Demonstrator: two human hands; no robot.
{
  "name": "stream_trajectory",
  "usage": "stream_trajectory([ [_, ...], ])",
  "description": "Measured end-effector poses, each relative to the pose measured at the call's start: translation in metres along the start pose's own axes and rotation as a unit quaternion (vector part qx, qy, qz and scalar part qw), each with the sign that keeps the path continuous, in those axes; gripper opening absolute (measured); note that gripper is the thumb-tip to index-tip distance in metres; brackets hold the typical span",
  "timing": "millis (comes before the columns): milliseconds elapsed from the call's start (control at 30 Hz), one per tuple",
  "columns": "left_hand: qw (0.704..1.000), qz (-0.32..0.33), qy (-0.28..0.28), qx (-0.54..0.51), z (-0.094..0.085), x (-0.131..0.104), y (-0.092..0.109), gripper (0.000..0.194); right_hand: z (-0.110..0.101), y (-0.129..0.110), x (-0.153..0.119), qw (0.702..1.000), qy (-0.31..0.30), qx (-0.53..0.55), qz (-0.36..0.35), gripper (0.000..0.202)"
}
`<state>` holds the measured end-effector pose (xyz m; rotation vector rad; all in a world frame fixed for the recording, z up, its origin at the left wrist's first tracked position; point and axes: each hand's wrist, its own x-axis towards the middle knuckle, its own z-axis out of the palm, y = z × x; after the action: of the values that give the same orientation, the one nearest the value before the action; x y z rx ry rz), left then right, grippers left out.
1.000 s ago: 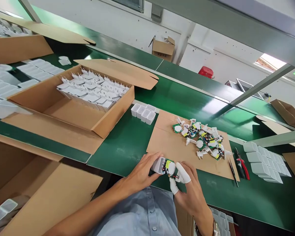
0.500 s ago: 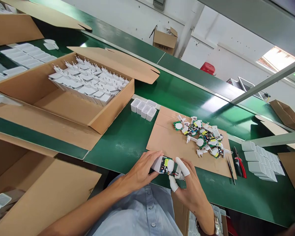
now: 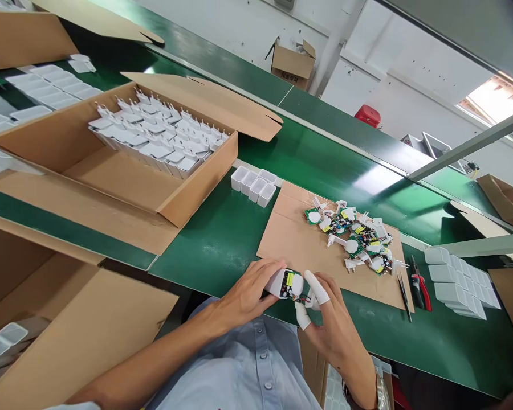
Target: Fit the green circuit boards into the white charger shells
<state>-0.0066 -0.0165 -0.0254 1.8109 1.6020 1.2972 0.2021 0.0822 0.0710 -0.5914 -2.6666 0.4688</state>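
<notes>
My left hand (image 3: 252,287) is wrapped round a white plastic charger housing (image 3: 275,283), just over the table's front edge. A circuit board (image 3: 291,284) with yellow and white parts sits partly inside the housing's open end. Thin wires run from the board to a white plug cap (image 3: 311,300). My right hand (image 3: 325,307), with white finger cots on thumb and forefinger, pinches this plug cap. Beyond my hands, a heap of circuit boards with white plugs (image 3: 359,236) lies on a flat cardboard sheet (image 3: 282,239).
Several empty white housings (image 3: 256,185) stand left of the sheet. At left is a cardboard box (image 3: 200,196) of white chargers (image 3: 154,134). On the right lie tweezers (image 3: 404,296), red-handled pliers (image 3: 421,287) and stacked white housings (image 3: 457,282).
The circuit board sits slightly further into the housing, and the plug cap in my right hand has turned a little. The whole view has shifted slightly.
</notes>
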Motion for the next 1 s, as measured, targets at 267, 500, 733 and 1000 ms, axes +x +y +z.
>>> stream_trajectory([
  [267,1.0,-0.009,-0.004,-0.013,0.002,-0.003,-0.003,0.073,0.004,-0.001,0.0,1.0,0.001,-0.005,-0.003,0.079],
  [500,1.0,-0.017,0.001,-0.008,0.0,-0.003,-0.002,0.073,0.005,0.001,-0.001,1.0,-0.019,0.002,0.004,0.084],
  [733,1.0,-0.004,-0.003,-0.014,0.0,-0.003,-0.002,0.071,0.014,-0.001,-0.001,0.999,-0.029,-0.008,-0.01,0.084],
  [1000,0.991,-0.02,-0.047,-0.124,-0.011,0.002,0.003,0.064,0.002,0.006,0.002,0.99,0.019,0.137,0.03,0.049],
])
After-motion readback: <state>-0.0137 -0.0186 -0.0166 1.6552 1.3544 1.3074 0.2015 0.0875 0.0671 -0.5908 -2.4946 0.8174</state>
